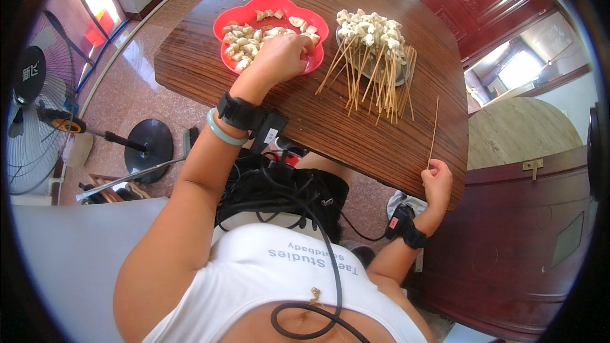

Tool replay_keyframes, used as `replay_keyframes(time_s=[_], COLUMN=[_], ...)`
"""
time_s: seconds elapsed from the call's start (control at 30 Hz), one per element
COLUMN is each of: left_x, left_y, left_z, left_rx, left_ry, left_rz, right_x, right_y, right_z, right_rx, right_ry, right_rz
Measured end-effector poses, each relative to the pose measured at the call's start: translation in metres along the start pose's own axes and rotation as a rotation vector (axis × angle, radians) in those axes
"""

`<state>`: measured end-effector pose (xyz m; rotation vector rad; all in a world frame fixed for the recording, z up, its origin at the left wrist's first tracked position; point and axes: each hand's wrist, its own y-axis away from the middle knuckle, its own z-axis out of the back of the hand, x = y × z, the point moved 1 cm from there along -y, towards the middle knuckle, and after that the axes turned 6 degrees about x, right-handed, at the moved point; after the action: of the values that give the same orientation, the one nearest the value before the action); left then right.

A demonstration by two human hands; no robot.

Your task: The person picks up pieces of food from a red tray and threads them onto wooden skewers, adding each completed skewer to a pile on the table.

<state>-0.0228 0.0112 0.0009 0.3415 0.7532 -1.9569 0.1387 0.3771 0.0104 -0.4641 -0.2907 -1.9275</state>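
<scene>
My left hand (284, 56) reaches over the near right side of a red scalloped plastic tray (288, 8). Its fingers are bent down among pale, lumpy food pieces (243, 40); whether they grip one is hidden. Near the table's right edge, my right hand (437, 183) pinches the lower end of a thin bamboo skewer (433, 128), which points away from me. Between the hands, skewered pale pieces (369, 28) are heaped on a plate (405, 76), their bare sticks (376, 85) fanning towards me over the plate's edge.
The dark wood-grain table (305, 109) has a rounded edge close to my lap. A floor fan (33, 76) stands at the left on its black base (148, 150). On the right are a dark red wooden panel (505, 238) and a round pale tabletop (524, 128). Black cables (329, 238) cross my lap.
</scene>
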Motion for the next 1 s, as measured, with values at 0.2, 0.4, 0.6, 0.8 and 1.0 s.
replay_keyframes(time_s=[0.2, 0.4, 0.6, 0.8, 1.0], left_x=[-0.003, 0.023, 0.027, 0.032, 0.034], left_y=[0.002, 0.004, 0.004, 0.003, 0.001], left_z=[0.014, 0.021, 0.025, 0.022, 0.02], left_rx=[-0.116, -0.35, -0.326, -0.374, -0.388], left_ry=[0.482, 1.475, 1.795, 1.783, 1.751], left_rz=[0.205, 0.218, 0.217, 0.146, 0.134], right_x=[-0.006, 0.088, 0.12, 0.131, 0.13], right_y=[-0.008, 0.031, 0.04, 0.043, 0.045], right_z=[-0.003, -0.034, -0.072, -0.089, -0.087], right_rx=[-0.043, 0.261, 0.38, 0.237, 0.193], right_ry=[-0.34, -0.783, -0.772, -0.678, -0.638], right_rz=[-0.072, 0.338, 0.56, 0.628, 0.637])
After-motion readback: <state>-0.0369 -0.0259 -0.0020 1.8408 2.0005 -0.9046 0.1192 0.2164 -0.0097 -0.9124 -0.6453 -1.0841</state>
